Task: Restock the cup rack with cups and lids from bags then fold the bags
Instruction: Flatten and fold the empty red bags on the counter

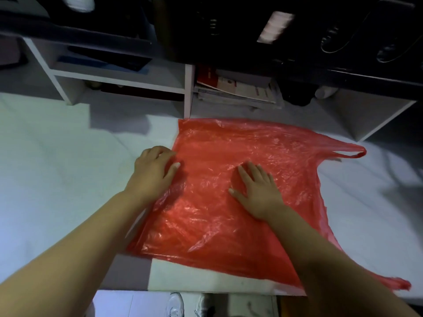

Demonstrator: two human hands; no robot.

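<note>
No legible text; perhaps red print on the stacked papers (pixel 238 93) in the shelf (pixel 188 88), far too blurred.

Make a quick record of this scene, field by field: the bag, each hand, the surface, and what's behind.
bag: red plastic bag spread flat, unfolded, handles toward the right
left hand: at the bag's left edge, fingers bent, thumb on the plastic; grip unclear
right hand: flat, fingers straight, pressing the bag's middle
surface: white cloth
behind: white shelf unit holding papers
</note>
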